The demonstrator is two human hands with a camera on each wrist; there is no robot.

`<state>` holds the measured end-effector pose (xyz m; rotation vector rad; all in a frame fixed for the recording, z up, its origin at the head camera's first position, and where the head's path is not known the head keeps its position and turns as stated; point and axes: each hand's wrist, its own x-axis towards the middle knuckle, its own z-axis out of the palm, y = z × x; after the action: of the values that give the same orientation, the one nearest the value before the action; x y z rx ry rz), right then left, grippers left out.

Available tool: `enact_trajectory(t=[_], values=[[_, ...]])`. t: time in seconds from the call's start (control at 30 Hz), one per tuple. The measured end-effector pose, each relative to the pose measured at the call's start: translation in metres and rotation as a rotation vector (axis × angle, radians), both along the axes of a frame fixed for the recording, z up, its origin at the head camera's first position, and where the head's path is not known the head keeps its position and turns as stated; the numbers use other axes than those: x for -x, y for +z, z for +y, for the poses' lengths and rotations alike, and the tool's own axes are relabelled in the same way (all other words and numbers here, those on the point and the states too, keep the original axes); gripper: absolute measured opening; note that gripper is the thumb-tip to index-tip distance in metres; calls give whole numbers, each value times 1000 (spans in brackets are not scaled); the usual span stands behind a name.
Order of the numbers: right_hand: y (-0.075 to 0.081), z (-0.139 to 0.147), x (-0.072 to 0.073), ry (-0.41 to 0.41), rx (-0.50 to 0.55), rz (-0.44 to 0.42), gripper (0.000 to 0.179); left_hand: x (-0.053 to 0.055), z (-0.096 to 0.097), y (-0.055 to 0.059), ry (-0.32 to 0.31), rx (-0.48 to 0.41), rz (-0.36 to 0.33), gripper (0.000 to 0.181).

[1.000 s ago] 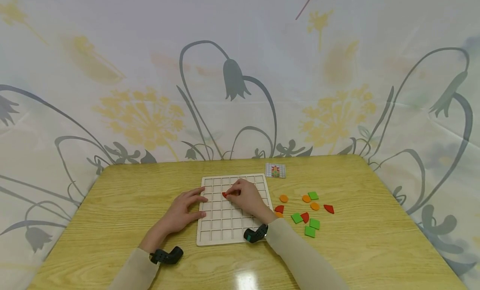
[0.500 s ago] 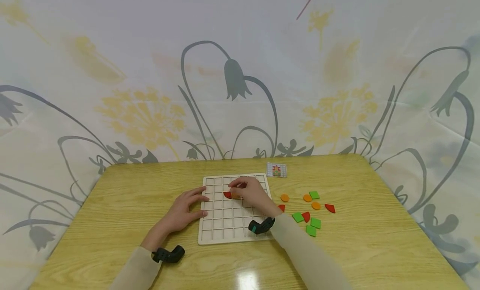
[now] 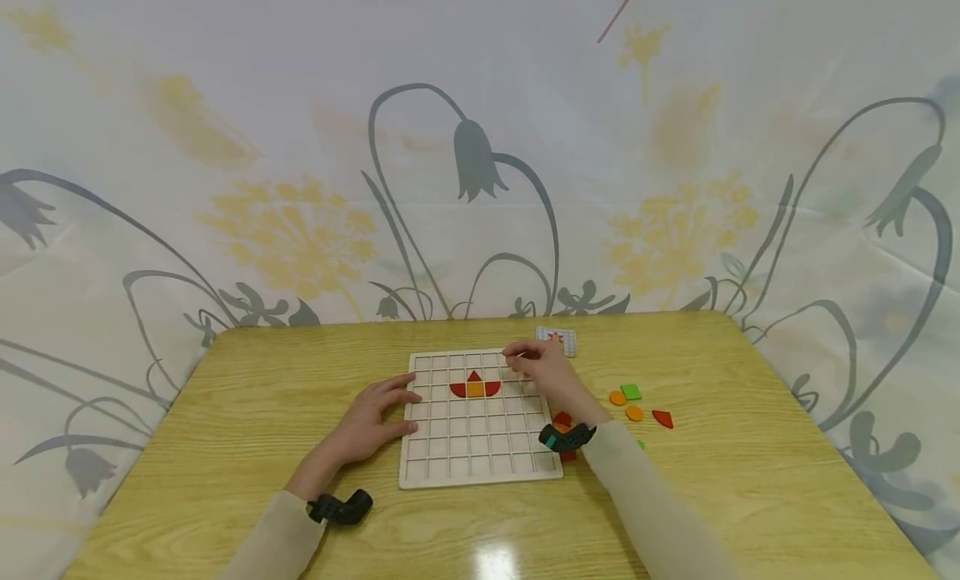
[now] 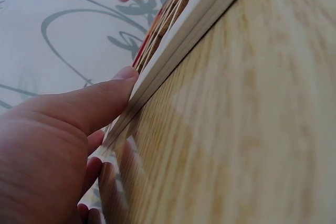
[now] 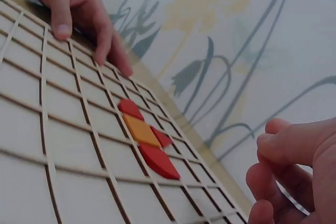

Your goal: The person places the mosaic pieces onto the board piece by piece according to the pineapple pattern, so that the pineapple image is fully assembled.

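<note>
A pale grid board [image 3: 442, 467] lies on the table. My left hand [image 3: 367, 422] rests its spread fingers on the board's left edge; the left wrist view shows the thumb [image 4: 113, 95] against that edge. In its upper cells sit an orange square [image 3: 476, 389], a red triangle [image 3: 474, 376] above it, and red quarter-circle pieces on its left [image 3: 457, 390] and right [image 3: 492, 388]. Over the board's upper right corner hovers my right hand [image 3: 553, 373]. Its fingers are loosely bent, and the right wrist view shows no piece between thumb and fingers.
A small pattern card [image 3: 570, 343] lies behind the right hand. Orange discs [image 3: 634, 413], a green square [image 3: 632, 392] and a red quarter-circle piece [image 3: 663, 418] are scattered to the right. More pieces [image 3: 562, 418] by the board's right edge are partly hidden by the right forearm.
My right hand has moved right, away from the red and orange pieces, uncovering them on the board. The left hand keeps its place on the board's edge.
</note>
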<state>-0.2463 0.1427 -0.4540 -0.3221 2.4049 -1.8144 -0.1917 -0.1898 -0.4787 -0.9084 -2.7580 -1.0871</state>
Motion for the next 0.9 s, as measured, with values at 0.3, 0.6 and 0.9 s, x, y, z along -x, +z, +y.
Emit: enact_trajectory(t=[0.3, 0.6, 0.9], values=[[-2, 79, -13, 2, -280, 89, 19, 2, 0, -2, -15, -6, 20, 32], [-8, 115, -24, 221, -466, 158, 20, 3, -2, -3, -27, -13, 47, 32], [-3, 104, -25, 285, -525, 187, 11, 3, -2, -4, -19, -5, 25, 33]])
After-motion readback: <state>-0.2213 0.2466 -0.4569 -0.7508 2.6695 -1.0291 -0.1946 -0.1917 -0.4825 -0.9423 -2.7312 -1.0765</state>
